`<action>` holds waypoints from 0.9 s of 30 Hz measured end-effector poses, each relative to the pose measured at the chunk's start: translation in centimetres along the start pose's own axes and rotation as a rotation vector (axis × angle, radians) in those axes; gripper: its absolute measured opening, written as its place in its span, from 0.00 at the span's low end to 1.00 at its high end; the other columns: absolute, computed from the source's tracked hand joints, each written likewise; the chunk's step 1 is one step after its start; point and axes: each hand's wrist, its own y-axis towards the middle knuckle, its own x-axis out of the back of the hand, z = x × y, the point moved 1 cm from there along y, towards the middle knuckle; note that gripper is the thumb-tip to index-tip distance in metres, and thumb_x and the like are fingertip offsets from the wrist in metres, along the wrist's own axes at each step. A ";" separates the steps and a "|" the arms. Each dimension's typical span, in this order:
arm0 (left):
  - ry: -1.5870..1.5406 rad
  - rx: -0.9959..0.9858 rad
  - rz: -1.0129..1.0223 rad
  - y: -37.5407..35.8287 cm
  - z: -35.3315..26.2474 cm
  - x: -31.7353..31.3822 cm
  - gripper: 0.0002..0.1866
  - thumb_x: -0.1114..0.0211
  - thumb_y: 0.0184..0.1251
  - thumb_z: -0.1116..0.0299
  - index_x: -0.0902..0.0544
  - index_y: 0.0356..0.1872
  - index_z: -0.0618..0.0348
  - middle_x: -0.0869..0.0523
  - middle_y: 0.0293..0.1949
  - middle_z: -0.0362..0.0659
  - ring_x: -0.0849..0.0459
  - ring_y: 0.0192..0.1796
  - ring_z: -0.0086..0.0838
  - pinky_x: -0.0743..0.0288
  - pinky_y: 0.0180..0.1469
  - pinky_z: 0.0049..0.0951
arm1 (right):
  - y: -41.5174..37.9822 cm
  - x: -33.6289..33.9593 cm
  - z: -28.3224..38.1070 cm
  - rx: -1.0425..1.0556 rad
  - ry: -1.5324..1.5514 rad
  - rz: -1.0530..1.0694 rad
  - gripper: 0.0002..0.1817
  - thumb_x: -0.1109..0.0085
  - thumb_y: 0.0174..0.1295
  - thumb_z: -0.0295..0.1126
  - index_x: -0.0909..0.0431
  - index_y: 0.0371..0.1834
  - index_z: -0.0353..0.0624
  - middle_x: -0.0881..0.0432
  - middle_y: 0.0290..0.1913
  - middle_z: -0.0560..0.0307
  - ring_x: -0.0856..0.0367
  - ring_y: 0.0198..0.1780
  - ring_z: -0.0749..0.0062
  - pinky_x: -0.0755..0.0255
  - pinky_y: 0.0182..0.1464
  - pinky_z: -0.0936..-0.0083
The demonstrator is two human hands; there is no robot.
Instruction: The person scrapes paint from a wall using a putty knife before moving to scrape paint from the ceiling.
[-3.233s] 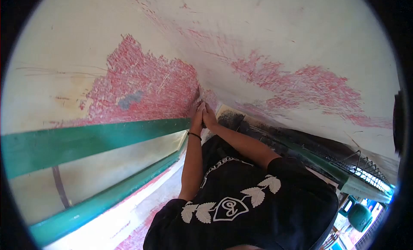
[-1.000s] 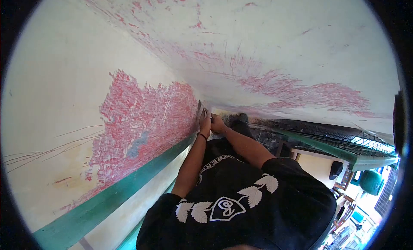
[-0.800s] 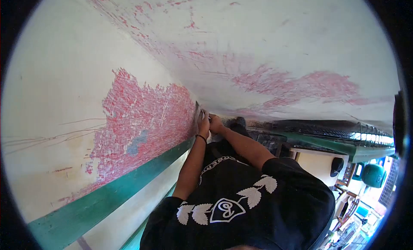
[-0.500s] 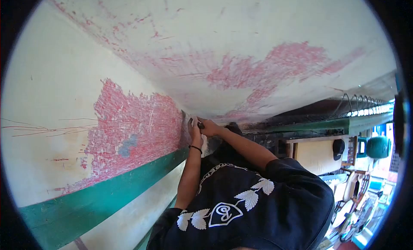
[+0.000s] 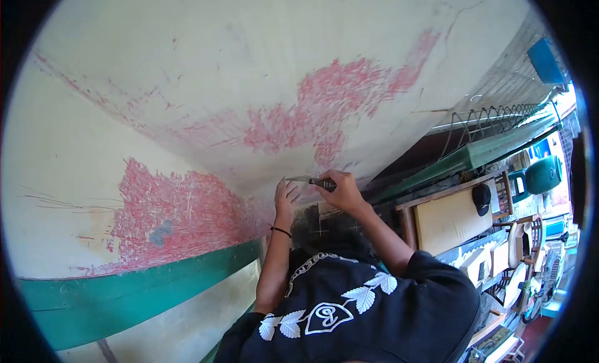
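Observation:
My right hand (image 5: 340, 189) is wrapped round the dark handle of a scraper (image 5: 301, 179). Its thin metal blade points left, seen nearly edge-on. My left hand (image 5: 286, 197), with a black band at the wrist, has its fingers stretched out beside the blade's tip; whether they touch it I cannot make out. Both hands are in front of the cream wall (image 5: 262, 51), low near the corner. Red scraped patches (image 5: 340, 88) show on this wall, and another red patch (image 5: 187, 207) covers part of the adjoining left wall.
A green band (image 5: 137, 300) runs along the left wall. To the right are a wire rack (image 5: 486, 122), a padded bench (image 5: 452, 219) with a black cap (image 5: 481, 199) on it, a green container (image 5: 543, 175), and cluttered chairs and household items.
My right hand has drawn back rightward from the corner with the scraper, bringing its blade into sight. My left hand has separated from it. The view has shifted, showing more on the right.

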 end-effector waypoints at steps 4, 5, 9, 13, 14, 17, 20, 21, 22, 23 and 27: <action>-0.010 0.051 0.205 -2.5 -0.5 -6.6 0.32 0.44 0.81 0.44 0.25 0.68 0.63 0.17 0.63 0.51 0.16 0.62 0.41 0.23 0.64 0.42 | 0.4 5.1 3.6 0.092 0.096 -0.189 0.14 0.22 0.55 0.30 0.15 0.40 0.37 0.13 0.33 0.48 0.12 0.36 0.58 0.20 0.40 0.66; -0.005 0.059 0.267 -2.9 -0.4 -7.9 0.32 0.44 0.81 0.45 0.24 0.67 0.66 0.15 0.61 0.51 0.15 0.61 0.40 0.22 0.63 0.41 | 0.5 6.1 3.7 0.129 0.083 -0.222 0.14 0.23 0.56 0.29 0.17 0.41 0.37 0.13 0.33 0.49 0.12 0.36 0.61 0.20 0.40 0.67; 0.069 -0.035 0.395 -5.0 0.3 -12.3 0.29 0.45 0.83 0.47 0.19 0.61 0.68 0.10 0.52 0.49 0.11 0.50 0.36 0.19 0.57 0.35 | 1.7 9.5 4.0 0.205 0.428 -0.343 0.13 0.28 0.62 0.27 0.24 0.43 0.39 0.13 0.37 0.48 0.13 0.36 0.64 0.20 0.40 0.67; 0.206 -0.123 0.381 -7.5 -1.3 -13.5 0.26 0.44 0.83 0.49 0.16 0.56 0.67 0.09 0.46 0.47 0.10 0.45 0.33 0.18 0.53 0.33 | 4.4 14.5 8.2 0.292 0.961 -0.296 0.09 0.36 0.69 0.26 0.29 0.41 0.41 0.18 0.33 0.49 0.20 0.29 0.66 0.24 0.35 0.71; 0.253 -0.146 0.350 -7.5 -1.8 -13.6 0.26 0.44 0.83 0.49 0.16 0.55 0.66 0.09 0.44 0.46 0.11 0.44 0.33 0.18 0.52 0.33 | 5.0 16.3 10.3 0.317 1.117 -0.243 0.08 0.38 0.71 0.27 0.30 0.39 0.41 0.20 0.29 0.51 0.23 0.26 0.68 0.26 0.32 0.72; 0.265 -0.263 0.253 -5.9 -3.6 -12.6 0.25 0.43 0.83 0.49 0.14 0.51 0.66 0.09 0.42 0.45 0.11 0.43 0.30 0.19 0.49 0.30 | 6.8 19.1 13.0 0.643 1.152 -0.170 0.14 0.41 0.76 0.29 0.33 0.31 0.41 0.29 0.21 0.58 0.32 0.19 0.74 0.34 0.23 0.74; 0.283 -0.398 0.148 -3.0 -4.9 -10.8 0.25 0.42 0.82 0.47 0.13 0.48 0.64 0.09 0.38 0.43 0.11 0.40 0.26 0.23 0.44 0.26 | 7.1 17.5 14.7 0.674 0.957 -0.259 0.20 0.41 0.77 0.33 0.37 0.25 0.42 0.33 0.16 0.61 0.36 0.17 0.78 0.40 0.19 0.74; 0.262 -0.332 0.166 -2.9 -5.4 -10.8 0.26 0.43 0.82 0.45 0.13 0.49 0.63 0.09 0.38 0.43 0.12 0.40 0.26 0.23 0.45 0.27 | 6.6 15.5 15.2 0.600 0.817 -0.369 0.22 0.42 0.77 0.32 0.37 0.24 0.41 0.31 0.17 0.61 0.36 0.18 0.78 0.41 0.19 0.75; 0.239 -0.272 0.187 -3.1 -6.4 -11.2 0.28 0.43 0.82 0.44 0.13 0.49 0.63 0.09 0.39 0.42 0.12 0.40 0.26 0.23 0.46 0.28 | 6.3 13.3 14.1 0.579 0.777 -0.365 0.19 0.39 0.73 0.29 0.34 0.23 0.41 0.23 0.18 0.57 0.29 0.19 0.78 0.35 0.21 0.75; 0.218 -0.219 0.211 -3.2 -7.2 -11.4 0.29 0.44 0.81 0.42 0.13 0.50 0.62 0.09 0.39 0.42 0.12 0.41 0.26 0.23 0.47 0.29 | 6.5 11.1 13.2 0.682 0.474 -0.469 0.16 0.37 0.70 0.29 0.31 0.24 0.41 0.23 0.18 0.56 0.26 0.19 0.72 0.32 0.22 0.72; 0.008 -0.051 0.462 -3.2 -6.2 -11.9 0.31 0.49 0.83 0.40 0.15 0.53 0.61 0.10 0.43 0.43 0.13 0.45 0.29 0.23 0.53 0.33 | 6.8 1.7 5.5 0.681 0.210 -0.534 0.12 0.35 0.64 0.28 0.26 0.23 0.40 0.17 0.22 0.50 0.15 0.24 0.61 0.20 0.31 0.69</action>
